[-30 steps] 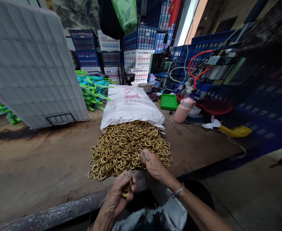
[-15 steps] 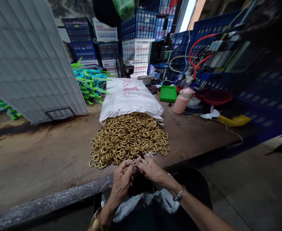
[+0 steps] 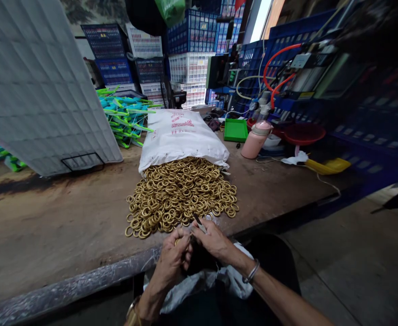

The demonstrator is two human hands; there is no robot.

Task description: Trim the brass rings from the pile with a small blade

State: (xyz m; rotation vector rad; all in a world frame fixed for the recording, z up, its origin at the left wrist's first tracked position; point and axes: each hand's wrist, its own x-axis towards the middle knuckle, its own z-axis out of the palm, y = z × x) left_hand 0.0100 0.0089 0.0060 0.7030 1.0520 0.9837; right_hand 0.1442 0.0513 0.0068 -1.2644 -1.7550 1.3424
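A heap of brass rings [image 3: 182,194] spills from an open white sack [image 3: 180,136] onto the worn wooden table [image 3: 49,226]. My left hand [image 3: 173,256] is closed round a brass ring at the table's near edge. My right hand [image 3: 210,240] touches it from the right, fingers pinched on a small grey metal tool [image 3: 199,223] whose tip points up toward the heap. Both hands hover over a pale plastic bag [image 3: 202,283] in my lap.
A large grey quilted panel [image 3: 39,86] leans at the back left. Green and blue plastic parts [image 3: 127,115] lie behind the sack. A pink bottle [image 3: 256,138], green tray [image 3: 236,130], red bowl [image 3: 302,133] and yellow scoop [image 3: 328,166] sit at the right. Stacked crates [image 3: 188,68] fill the background.
My right hand drew back from the heap to meet my left hand at the table edge. My left hand rose slightly with the ring. The view tilted down a little.
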